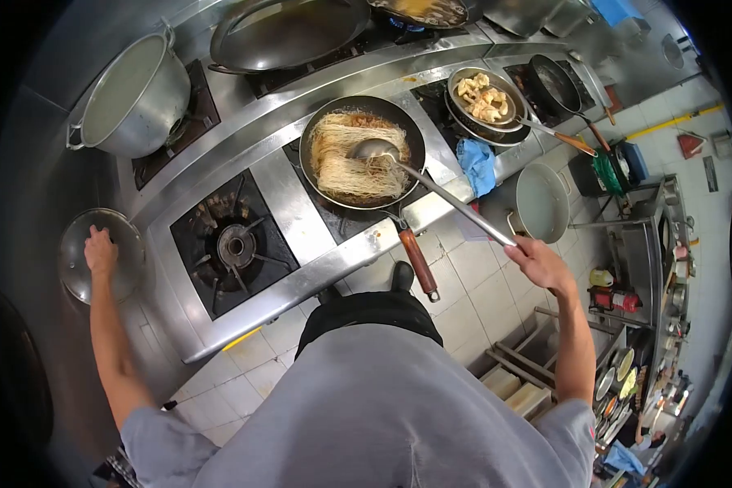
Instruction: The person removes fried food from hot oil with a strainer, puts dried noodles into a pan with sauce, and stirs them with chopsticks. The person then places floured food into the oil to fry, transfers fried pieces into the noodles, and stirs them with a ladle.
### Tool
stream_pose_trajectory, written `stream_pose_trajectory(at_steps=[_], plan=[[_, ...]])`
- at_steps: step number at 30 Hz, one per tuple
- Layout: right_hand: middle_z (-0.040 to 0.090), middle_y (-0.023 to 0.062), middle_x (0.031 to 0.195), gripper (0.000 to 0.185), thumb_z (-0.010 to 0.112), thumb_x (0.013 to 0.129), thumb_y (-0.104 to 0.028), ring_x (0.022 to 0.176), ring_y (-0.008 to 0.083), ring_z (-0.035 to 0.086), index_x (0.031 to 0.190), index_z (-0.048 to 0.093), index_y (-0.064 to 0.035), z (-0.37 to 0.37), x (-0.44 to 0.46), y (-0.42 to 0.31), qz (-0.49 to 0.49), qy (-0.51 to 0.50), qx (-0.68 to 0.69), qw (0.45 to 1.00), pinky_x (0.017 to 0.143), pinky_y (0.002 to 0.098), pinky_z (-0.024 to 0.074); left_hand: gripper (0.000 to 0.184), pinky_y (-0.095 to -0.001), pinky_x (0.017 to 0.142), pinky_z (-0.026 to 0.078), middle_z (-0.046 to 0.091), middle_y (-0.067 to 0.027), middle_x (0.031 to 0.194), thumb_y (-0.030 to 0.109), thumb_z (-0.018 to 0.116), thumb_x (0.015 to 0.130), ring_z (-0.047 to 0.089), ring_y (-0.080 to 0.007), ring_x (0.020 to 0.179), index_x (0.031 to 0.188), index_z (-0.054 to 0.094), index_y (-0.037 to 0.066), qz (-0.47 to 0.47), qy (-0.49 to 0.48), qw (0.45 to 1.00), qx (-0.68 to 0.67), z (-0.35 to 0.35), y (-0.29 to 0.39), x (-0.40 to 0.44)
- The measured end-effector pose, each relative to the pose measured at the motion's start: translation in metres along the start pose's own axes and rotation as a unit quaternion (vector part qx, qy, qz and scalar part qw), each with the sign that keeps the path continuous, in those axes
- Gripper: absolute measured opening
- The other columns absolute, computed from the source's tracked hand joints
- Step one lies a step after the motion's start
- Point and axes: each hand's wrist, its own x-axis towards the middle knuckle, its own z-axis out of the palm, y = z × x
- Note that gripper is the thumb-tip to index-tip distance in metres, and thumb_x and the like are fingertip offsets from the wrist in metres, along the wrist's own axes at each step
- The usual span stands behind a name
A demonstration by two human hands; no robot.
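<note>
My right hand (542,266) is closed around the end of a long metal ladle (455,202). The ladle's bowl rests on a block of pale thin noodles (346,167), which lies in a dark frying pan (421,150) with brown liquid around its edges. That pan sits on a burner, its wooden handle (417,264) pointing toward me. Far to the left, my left hand (100,249) is closed at the middle of a round, greyish lid (80,272). The knob under my fingers is hidden.
A large metal pot (130,98) stands at the back left, near a bare burner (236,244). Right of the noodles, a strainer (462,80) holds fried pieces over a pan, beside a blue cloth (476,165). A big wok (289,37) sits behind; a deep pot (542,203) stands at right.
</note>
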Motion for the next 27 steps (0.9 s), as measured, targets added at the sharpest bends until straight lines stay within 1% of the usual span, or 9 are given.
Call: stream_pose_trajectory(at_steps=[1, 5, 8, 10, 12, 15, 20, 23, 27], plan=[[0.043, 0.0073, 0.056, 0.039, 0.046, 0.097, -0.035, 0.054, 0.0177, 0.042, 0.081, 0.051, 0.0002, -0.004, 0.002, 0.018, -0.050, 0.024, 0.009, 0.998, 0.053, 0.0374, 0.0366, 0.026, -0.0428, 0.082, 0.054, 0.054, -0.0196, 0.120, 0.011, 0.062, 0.078, 0.063, -0.0392, 0.095, 0.102, 0.063, 0.004, -0.006, -0.004, 1.000, -0.020, -0.029, 0.001, -0.016], [0.043, 0.0055, 0.055, 0.038, 0.049, 0.097, -0.034, 0.052, 0.0163, 0.041, 0.078, 0.050, -0.0009, -0.033, -0.002, 0.055, -0.038, 0.023, 0.044, 0.998, 0.051, 0.0358, 0.0353, 0.034, -0.0462, 0.090, 0.048, 0.053, -0.0233, 0.122, 0.015, 0.066, 0.074, 0.057, -0.0407, 0.105, 0.106, 0.060, 0.004, -0.026, 0.066, 0.995, -0.067, -0.054, -0.013, -0.057], [0.041, 0.0060, 0.055, 0.037, 0.051, 0.096, -0.033, 0.053, 0.0149, 0.040, 0.078, 0.050, -0.0010, -0.028, 0.022, 0.083, -0.073, 0.051, 0.066, 0.994, 0.051, 0.0350, 0.0352, 0.032, -0.0460, 0.086, 0.047, 0.055, -0.0227, 0.113, 0.015, 0.065, 0.074, 0.058, -0.0397, 0.102, 0.104, 0.060, 0.004, -0.015, 0.112, 0.984, -0.139, -0.100, 0.000, -0.084], [0.045, 0.0099, 0.056, 0.035, 0.052, 0.096, -0.032, 0.052, 0.0224, 0.044, 0.080, 0.050, -0.0010, -0.027, 0.046, 0.073, -0.116, 0.068, 0.059, 0.989, 0.052, 0.0378, 0.0372, 0.031, -0.0460, 0.084, 0.047, 0.056, -0.0219, 0.109, 0.016, 0.064, 0.075, 0.058, -0.0402, 0.099, 0.103, 0.060, 0.004, -0.031, 0.092, 0.981, -0.170, -0.155, 0.034, -0.100], [0.058, 0.0208, 0.065, 0.034, 0.054, 0.094, -0.034, 0.063, 0.0407, 0.056, 0.087, 0.053, -0.0007, -0.022, 0.075, 0.060, -0.141, 0.073, 0.053, 0.986, 0.060, 0.0458, 0.0422, 0.028, -0.0469, 0.080, 0.046, 0.055, -0.0192, 0.099, 0.017, 0.063, 0.075, 0.057, -0.0408, 0.092, 0.100, 0.060, 0.005, -0.024, 0.079, 0.970, -0.229, -0.188, 0.061, -0.106], [0.060, 0.0224, 0.069, 0.032, 0.055, 0.093, -0.033, 0.071, 0.0439, 0.059, 0.089, 0.054, -0.0009, -0.016, 0.110, 0.053, -0.226, 0.148, -0.056, 0.961, 0.063, 0.0495, 0.0439, 0.028, -0.0462, 0.079, 0.047, 0.056, -0.0194, 0.100, 0.014, 0.063, 0.073, 0.057, -0.0401, 0.092, 0.098, 0.060, 0.004, -0.002, 0.095, 0.958, -0.269, -0.224, 0.105, -0.110], [0.058, 0.0217, 0.066, 0.034, 0.057, 0.092, -0.034, 0.067, 0.0426, 0.058, 0.085, 0.054, -0.0009, -0.055, 0.093, 0.091, -0.263, 0.133, -0.032, 0.955, 0.061, 0.0504, 0.0433, 0.027, -0.0417, 0.077, 0.048, 0.057, -0.0162, 0.094, 0.012, 0.064, 0.071, 0.060, -0.0365, 0.087, 0.096, 0.062, 0.002, 0.040, 0.105, 0.923, -0.369, -0.281, 0.181, -0.127], [0.056, 0.0211, 0.063, 0.035, 0.060, 0.090, -0.034, 0.062, 0.0412, 0.057, 0.082, 0.053, -0.0010, -0.064, 0.065, 0.145, -0.167, 0.031, 0.063, 0.983, 0.057, 0.0478, 0.0422, 0.027, -0.0369, 0.072, 0.048, 0.057, -0.0137, 0.092, 0.012, 0.063, 0.071, 0.061, -0.0310, 0.082, 0.096, 0.063, 0.001, 0.027, 0.090, 0.906, -0.413, -0.303, 0.218, -0.138], [0.054, 0.0187, 0.060, 0.033, 0.063, 0.088, -0.032, 0.059, 0.0390, 0.056, 0.081, 0.052, -0.0019, -0.063, 0.035, 0.180, -0.148, 0.112, 0.003, 0.983, 0.055, 0.0445, 0.0413, 0.029, -0.0350, 0.072, 0.048, 0.059, -0.0133, 0.094, 0.015, 0.064, 0.071, 0.061, -0.0296, 0.081, 0.096, 0.064, 0.001, 0.044, 0.074, 0.897, -0.433, -0.308, 0.254, -0.129]])
